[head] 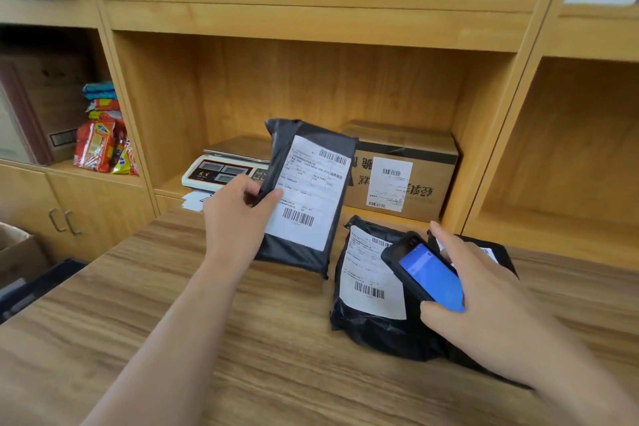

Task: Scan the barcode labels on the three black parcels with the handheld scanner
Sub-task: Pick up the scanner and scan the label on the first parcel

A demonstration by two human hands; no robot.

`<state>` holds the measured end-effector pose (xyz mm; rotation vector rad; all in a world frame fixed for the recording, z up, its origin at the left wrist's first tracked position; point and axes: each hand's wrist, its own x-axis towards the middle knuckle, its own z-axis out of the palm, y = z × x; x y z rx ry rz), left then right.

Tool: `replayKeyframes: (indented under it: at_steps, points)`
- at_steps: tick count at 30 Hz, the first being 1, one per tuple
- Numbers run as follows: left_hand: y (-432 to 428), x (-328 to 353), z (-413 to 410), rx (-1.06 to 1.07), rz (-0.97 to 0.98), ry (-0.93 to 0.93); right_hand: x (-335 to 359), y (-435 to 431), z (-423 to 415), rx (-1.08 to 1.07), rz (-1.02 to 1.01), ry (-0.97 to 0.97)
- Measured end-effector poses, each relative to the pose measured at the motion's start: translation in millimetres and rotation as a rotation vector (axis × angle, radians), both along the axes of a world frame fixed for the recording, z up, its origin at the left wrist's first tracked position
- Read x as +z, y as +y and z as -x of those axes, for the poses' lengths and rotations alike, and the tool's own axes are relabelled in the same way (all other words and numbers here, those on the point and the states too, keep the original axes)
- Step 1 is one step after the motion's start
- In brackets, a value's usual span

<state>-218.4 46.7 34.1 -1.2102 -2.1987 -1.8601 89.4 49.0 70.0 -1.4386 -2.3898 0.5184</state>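
One black parcel (304,194) is held up, label facing, in the left hand (235,214), while the scanner (427,275) is clasped in the right hand (484,297) above two parcels (373,290) lying on the table (242,339), so most scanning is judged outstanding.
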Motion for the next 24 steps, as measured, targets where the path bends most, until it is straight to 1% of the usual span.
replayKeyframes:
  at_steps: [3,5,10,16,24]
  points:
    - [-3,5,-9,0.007,-0.214,-0.063,-1,-4,6,0.001,-0.018,-0.008]
    - [-5,8,-14,0.033,-0.324,-0.077,-4,-10,12,0.035,-0.008,-0.014]
    - [-3,8,-23,0.058,-0.482,-0.088,-7,-18,23,0.071,-0.006,0.031]
    - [-2,7,-22,0.074,-0.522,-0.110,-11,-24,32,0.078,0.013,0.062]
    - [0,5,-26,0.098,-0.476,-0.088,-16,-29,38,0.111,0.037,0.069]
